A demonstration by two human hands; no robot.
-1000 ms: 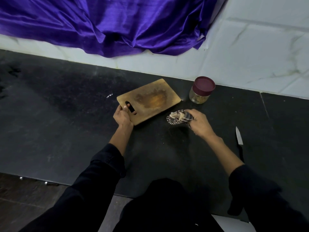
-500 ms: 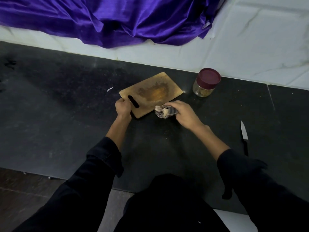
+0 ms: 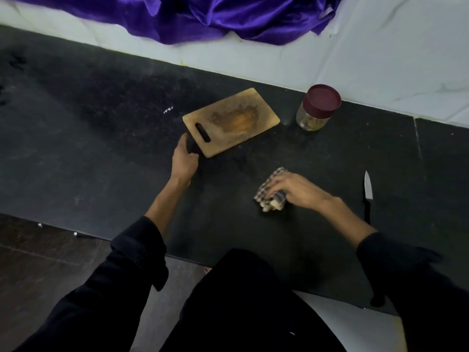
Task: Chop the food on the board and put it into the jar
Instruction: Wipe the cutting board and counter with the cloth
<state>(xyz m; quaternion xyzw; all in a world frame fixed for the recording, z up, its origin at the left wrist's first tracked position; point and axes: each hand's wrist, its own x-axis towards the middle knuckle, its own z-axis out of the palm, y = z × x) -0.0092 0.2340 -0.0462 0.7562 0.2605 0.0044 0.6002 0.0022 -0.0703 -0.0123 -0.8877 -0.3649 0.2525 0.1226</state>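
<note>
Here, scene: a person in dark sleeves leans over a black stone counter point(image 3: 101, 138) that meets a pale wall.
Cutting board: the wooden board point(image 3: 231, 121) lies flat and angled on the counter, its handle slot toward the person, a brownish stain at its middle; no pieces of food show on it.
Jar: the glass jar point(image 3: 316, 107) stands upright just right of the board, apart from it, with its maroon lid on and some pale-brown contents at the bottom.
Left hand: the left hand point(image 3: 184, 158) sits at the board's near-left corner, fingers loosely bent and holding nothing; whether the fingertips touch the board's edge cannot be told.
Right hand: the right hand point(image 3: 294, 189) rests on the counter, near side of the board and well apart from it, its fingers curled over a bunched checked cloth point(image 3: 270, 196) and gripping it.
Knife: the knife point(image 3: 368, 193) lies on the counter to the right of the right hand, untouched, its blade pointing away from the person.
Backdrop: a purple satin cloth point(image 3: 228, 16) is draped down the wall.
</note>
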